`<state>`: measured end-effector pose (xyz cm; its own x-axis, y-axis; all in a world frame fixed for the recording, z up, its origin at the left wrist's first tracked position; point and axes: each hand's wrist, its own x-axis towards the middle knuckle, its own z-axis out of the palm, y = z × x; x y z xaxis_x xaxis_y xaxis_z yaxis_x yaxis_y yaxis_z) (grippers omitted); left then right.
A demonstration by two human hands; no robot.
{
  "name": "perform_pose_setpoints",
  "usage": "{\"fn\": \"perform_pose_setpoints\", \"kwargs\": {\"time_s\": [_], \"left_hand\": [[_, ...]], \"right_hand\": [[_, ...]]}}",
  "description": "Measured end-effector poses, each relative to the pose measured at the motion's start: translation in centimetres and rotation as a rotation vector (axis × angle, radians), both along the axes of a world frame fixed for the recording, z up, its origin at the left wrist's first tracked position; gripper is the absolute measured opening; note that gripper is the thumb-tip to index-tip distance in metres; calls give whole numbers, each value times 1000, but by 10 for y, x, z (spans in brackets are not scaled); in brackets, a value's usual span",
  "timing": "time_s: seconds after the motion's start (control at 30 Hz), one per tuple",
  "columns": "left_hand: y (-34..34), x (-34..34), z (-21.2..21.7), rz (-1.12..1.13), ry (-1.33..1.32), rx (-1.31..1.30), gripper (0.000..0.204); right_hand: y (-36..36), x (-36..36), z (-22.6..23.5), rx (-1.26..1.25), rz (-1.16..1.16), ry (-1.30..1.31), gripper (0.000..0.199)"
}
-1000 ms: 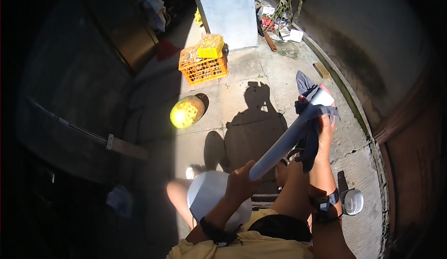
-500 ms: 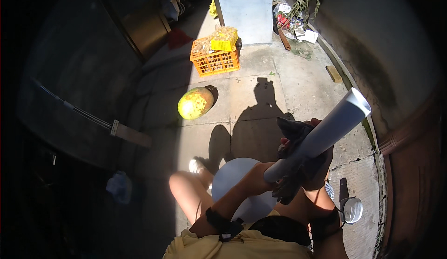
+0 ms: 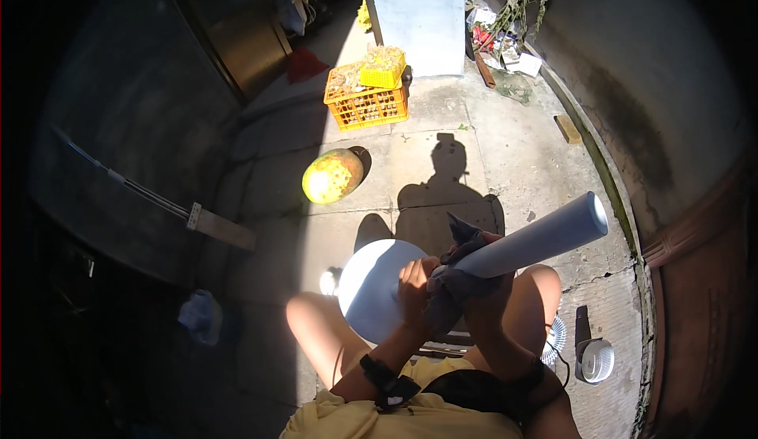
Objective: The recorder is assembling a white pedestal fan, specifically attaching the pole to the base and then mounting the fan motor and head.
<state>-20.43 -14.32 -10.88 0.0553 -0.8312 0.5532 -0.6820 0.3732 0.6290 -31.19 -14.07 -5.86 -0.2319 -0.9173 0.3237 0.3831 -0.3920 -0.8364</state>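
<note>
The person sits low over a concrete floor (image 3: 442,163), bare knees spread, forearms coming up from the lower edge. Just below and to the right of the hands, past the right knee, a small white fan (image 3: 596,358) lies on the floor. Directly under the hands, between the knees, sits a pale round disc (image 3: 371,289), like a base plate, lit by the sun on one side.

The left hand (image 3: 414,281) is clenched around the lower end of a long pale grey tube (image 3: 537,242), fingers curled over a dark cloth (image 3: 458,285) bunched there. The right hand (image 3: 482,277) is closed on the same spot from the other side, wrapped in the dark cloth and pressing it against the tube. The tube slants up and away to the right of the hands, its open far end raised above the floor; nothing stands against it along its length.

Off to the left of the hands, well apart in shadow, lies a light blue rag (image 3: 201,315). Farther ahead and left, a yellow-green melon (image 3: 332,176) rests on the floor at the shadow's edge. Beyond it stands an orange plastic crate (image 3: 367,103) with a smaller yellow basket (image 3: 383,69) on top. Behind the crate rises a grey concrete pillar (image 3: 418,13), and to its right a heap of litter and dry plants (image 3: 501,36) lies against the curved wall.
</note>
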Motion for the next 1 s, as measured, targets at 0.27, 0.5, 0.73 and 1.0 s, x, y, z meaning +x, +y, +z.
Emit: {"fn": "perform_pose_setpoints", "kwargs": {"time_s": [0.27, 0.5, 0.73, 1.0], "left_hand": [[4, 12, 13, -671, 693, 476, 45], [6, 4, -21, -261, 187, 286, 36], [-3, 10, -8, -102, -8, 78, 35], [11, 10, -49, -630, 524, 278, 50]], "right_hand": [[4, -6, -1, -44, 5, 196, 58], [-3, -18, 38, -247, -44, 102, 54], [-4, -31, 56, -123, 70, -287, 34], [8, -8, -4, -352, -48, 486, 63]]}}
